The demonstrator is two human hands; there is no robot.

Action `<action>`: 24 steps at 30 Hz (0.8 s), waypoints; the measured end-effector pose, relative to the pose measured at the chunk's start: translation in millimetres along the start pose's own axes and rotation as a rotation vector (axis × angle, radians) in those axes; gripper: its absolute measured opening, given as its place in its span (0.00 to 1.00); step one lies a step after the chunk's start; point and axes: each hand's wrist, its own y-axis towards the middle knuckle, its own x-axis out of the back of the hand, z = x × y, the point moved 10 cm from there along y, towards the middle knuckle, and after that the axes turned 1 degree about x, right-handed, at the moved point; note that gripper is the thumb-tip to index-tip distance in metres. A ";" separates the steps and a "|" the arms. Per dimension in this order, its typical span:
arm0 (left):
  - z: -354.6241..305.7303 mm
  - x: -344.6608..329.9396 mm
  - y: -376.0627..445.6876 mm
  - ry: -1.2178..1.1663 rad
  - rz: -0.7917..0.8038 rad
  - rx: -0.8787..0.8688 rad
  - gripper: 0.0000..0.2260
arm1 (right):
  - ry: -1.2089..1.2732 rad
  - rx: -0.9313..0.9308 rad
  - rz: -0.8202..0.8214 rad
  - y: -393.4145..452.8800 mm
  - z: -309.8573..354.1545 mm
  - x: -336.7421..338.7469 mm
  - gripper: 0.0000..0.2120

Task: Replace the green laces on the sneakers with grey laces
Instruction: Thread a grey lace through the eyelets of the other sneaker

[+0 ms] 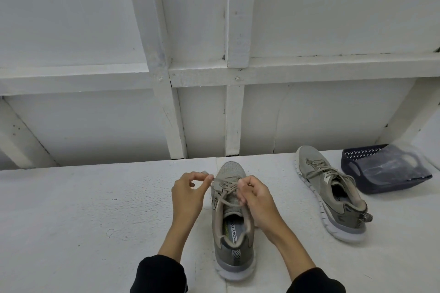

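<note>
Here, lace point(227, 201) of the near sneaker point(232, 228) pinched in both grips, left hand point(189, 194), right hand point(256, 197).

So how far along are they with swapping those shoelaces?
The sneaker on the right looks finished: it lies aside, laced in a greyish lace. The near sneaker is in hand: the left hand pinches one lace end while the right hand grips the lace at the eyelets. Left: lacing the upper eyelets and tying. No green laces are visible, so the removal seems done.
</note>
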 end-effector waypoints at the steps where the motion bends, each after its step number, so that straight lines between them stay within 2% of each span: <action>1: 5.1 5.8 1.5 0.037 -0.050 -0.012 0.04 | 0.026 0.008 -0.015 -0.3 1.5 3.8 0.10; 4: 26.9 24.7 7.9 0.256 -0.175 0.025 0.04 | 0.083 0.051 -0.076 0.3 6.8 20.5 0.09; 6: 37.3 25.5 11.5 0.355 -0.149 0.071 0.07 | 0.078 0.077 -0.065 2.3 9.5 23.7 0.08; 7: 36.1 21.3 12.3 0.328 -0.113 0.048 0.10 | 0.051 0.083 -0.049 3.3 10.2 22.7 0.07; 9: 10.0 6.2 7.6 0.163 0.008 -0.090 0.09 | -0.021 0.078 -0.017 5.1 8.7 19.0 0.05; 11: -22.2 -17.3 -5.2 0.007 0.227 -0.177 0.06 | -0.065 0.075 0.028 5.6 6.4 12.2 0.04; 13: -42.8 -45.4 -22.4 -0.079 0.497 -0.165 0.08 | -0.115 0.090 0.066 5.2 6.2 6.6 0.03; 15: -47.2 -64.3 -33.0 -0.066 0.655 -0.149 0.10 | -0.120 0.108 0.071 4.6 8.2 5.5 0.04; 17: -43.1 -69.1 -31.7 -0.046 0.652 -0.174 0.06 | -0.082 0.114 0.036 4.7 8.5 10.4 0.04; 19: -34.3 -64.1 -24.6 -0.032 0.581 -0.185 0.04 | -0.100 0.119 -0.040 5.0 6.5 20.7 0.02; 24: -24.5 -59.1 -24.3 0.107 0.553 -0.174 0.05 | -0.186 0.111 -0.145 4.3 0.1 37.0 0.08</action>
